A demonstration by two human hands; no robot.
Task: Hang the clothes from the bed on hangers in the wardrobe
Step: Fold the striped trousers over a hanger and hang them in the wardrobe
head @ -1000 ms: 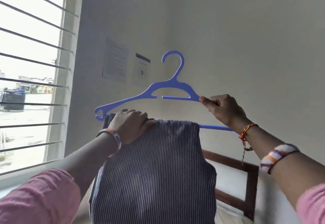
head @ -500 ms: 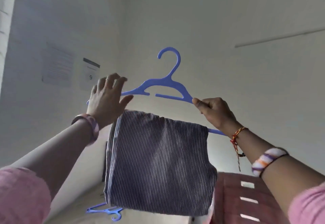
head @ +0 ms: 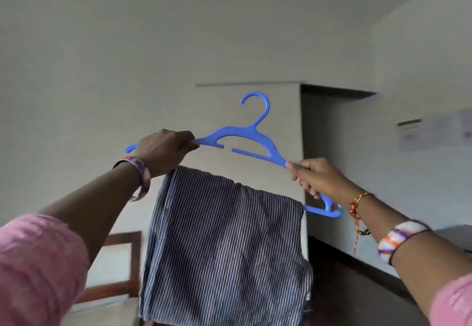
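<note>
Nearest, pink sleeves (head: 38,261) frame both raised arms. The left hand (head: 163,150) grips one shoulder of a blue plastic hanger (head: 245,135); the right hand (head: 319,178) grips the other, fingers curled round it. A folded striped garment (head: 222,249) drapes over its lower bar. Behind stand a wooden frame (head: 134,261), pale walls (head: 102,82) and a dark recessed opening (head: 332,93).
</note>
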